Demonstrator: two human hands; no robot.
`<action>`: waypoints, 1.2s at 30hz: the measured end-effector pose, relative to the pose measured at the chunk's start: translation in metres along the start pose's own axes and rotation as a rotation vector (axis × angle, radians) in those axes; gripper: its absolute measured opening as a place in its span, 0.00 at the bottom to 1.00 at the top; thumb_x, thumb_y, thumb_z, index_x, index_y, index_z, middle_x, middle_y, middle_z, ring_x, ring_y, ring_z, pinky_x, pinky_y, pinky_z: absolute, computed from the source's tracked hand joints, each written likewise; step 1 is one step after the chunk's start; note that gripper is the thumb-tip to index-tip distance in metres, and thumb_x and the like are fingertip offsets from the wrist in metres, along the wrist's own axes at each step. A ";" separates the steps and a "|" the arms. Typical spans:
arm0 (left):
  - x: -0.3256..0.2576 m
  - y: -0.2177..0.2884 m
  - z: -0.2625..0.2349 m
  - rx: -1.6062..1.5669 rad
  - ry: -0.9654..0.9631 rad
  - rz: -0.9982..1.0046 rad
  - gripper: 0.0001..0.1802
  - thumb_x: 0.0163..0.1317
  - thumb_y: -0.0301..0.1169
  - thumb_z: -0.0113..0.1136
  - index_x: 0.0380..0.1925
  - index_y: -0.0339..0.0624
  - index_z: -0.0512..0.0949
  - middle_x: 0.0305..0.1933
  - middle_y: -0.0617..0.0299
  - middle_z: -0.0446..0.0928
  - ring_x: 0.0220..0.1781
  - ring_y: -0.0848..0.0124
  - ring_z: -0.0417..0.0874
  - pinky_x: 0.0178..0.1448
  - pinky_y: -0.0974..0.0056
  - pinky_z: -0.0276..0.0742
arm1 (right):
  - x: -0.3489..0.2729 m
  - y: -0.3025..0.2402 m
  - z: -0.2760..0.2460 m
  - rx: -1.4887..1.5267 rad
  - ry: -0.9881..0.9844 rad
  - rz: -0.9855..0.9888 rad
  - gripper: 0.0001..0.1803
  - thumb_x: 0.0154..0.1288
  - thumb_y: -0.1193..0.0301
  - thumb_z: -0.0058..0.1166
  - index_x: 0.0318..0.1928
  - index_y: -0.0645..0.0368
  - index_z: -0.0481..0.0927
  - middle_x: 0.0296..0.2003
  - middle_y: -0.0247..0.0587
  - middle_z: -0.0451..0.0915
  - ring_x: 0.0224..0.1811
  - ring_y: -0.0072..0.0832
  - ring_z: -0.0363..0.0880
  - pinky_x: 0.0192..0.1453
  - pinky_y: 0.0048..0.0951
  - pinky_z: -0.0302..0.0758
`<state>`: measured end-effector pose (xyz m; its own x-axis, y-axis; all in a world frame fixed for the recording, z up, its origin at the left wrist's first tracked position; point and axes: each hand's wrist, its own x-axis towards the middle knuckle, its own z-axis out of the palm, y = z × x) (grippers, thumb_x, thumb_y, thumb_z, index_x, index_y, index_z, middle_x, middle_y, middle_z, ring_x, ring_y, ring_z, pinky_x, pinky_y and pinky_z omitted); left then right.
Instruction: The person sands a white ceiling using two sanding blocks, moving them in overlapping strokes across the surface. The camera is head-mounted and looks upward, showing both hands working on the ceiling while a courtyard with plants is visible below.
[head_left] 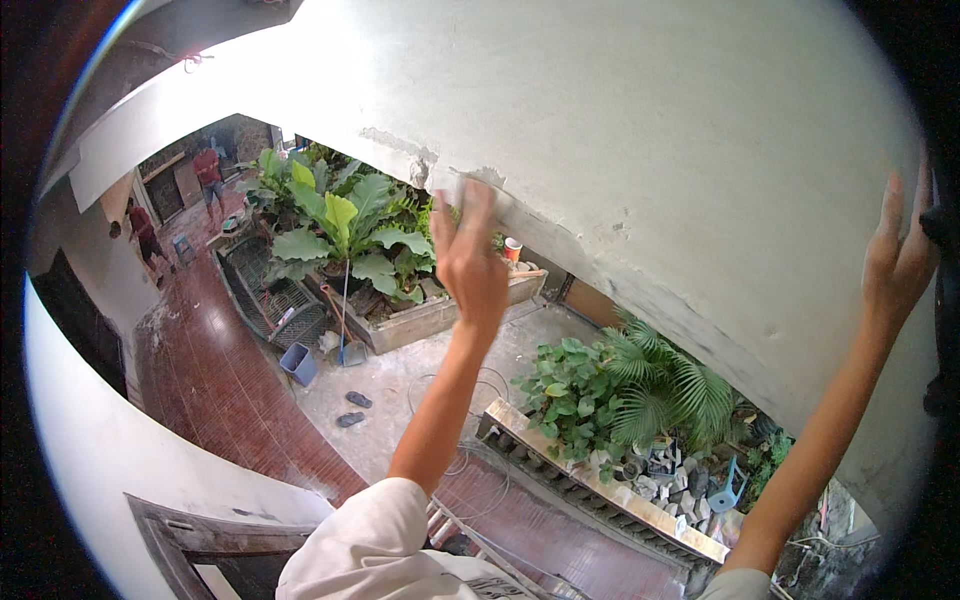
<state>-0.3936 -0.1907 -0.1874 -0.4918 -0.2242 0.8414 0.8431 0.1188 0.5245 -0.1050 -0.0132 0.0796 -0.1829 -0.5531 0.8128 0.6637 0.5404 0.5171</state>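
Note:
A large pale plastered slab (680, 150) fills the upper right, with rough grey patches along its lower edge. My left hand (472, 262) is raised to that edge, its fingers stretched upward and apart, slightly smeared by motion. Behind its fingertips is a small light-grey patch (486, 176); whether it is loose or part of the plaster I cannot tell. At the far right my right hand (893, 262) reaches up in front of the slab with its fingers spread. Whether those fingertips touch it is unclear, as dark shapes at the rim partly cover them.
Well below are a leafy planter (420, 325), a blue-grey bin (298, 364), a long-handled dustpan (353, 352), dark slippers (352, 410) and a coiled hose (500, 480). Rubble (685, 485) lies beside a blue stool (729, 487). Two people (208, 175) stand far left.

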 end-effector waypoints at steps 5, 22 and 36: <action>-0.008 0.005 0.002 -0.127 -0.122 0.418 0.26 0.60 0.17 0.50 0.58 0.48 0.80 0.64 0.63 0.77 0.75 0.51 0.63 0.77 0.41 0.51 | 0.000 0.000 0.000 -0.093 0.053 -0.052 0.34 0.75 0.45 0.38 0.70 0.53 0.66 0.69 0.48 0.67 0.72 0.39 0.65 0.76 0.42 0.59; -0.011 0.014 -0.005 0.138 -0.119 0.091 0.29 0.59 0.16 0.46 0.62 0.45 0.75 0.66 0.60 0.74 0.76 0.57 0.61 0.80 0.44 0.47 | -0.049 0.031 0.004 -0.207 -0.270 0.442 0.42 0.67 0.33 0.36 0.68 0.50 0.70 0.65 0.46 0.72 0.70 0.44 0.68 0.74 0.46 0.61; -0.015 0.034 -0.004 0.115 -0.197 0.009 0.37 0.52 0.12 0.47 0.67 0.38 0.69 0.70 0.55 0.70 0.79 0.50 0.54 0.80 0.40 0.39 | -0.063 0.069 0.013 -0.156 -0.284 0.271 0.34 0.74 0.41 0.35 0.70 0.47 0.68 0.69 0.43 0.67 0.73 0.39 0.63 0.76 0.45 0.57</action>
<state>-0.3568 -0.1869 -0.1830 -0.5265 -0.0302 0.8496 0.8231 0.2319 0.5184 -0.0571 0.0678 0.0677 -0.1646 -0.1953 0.9668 0.8131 0.5280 0.2451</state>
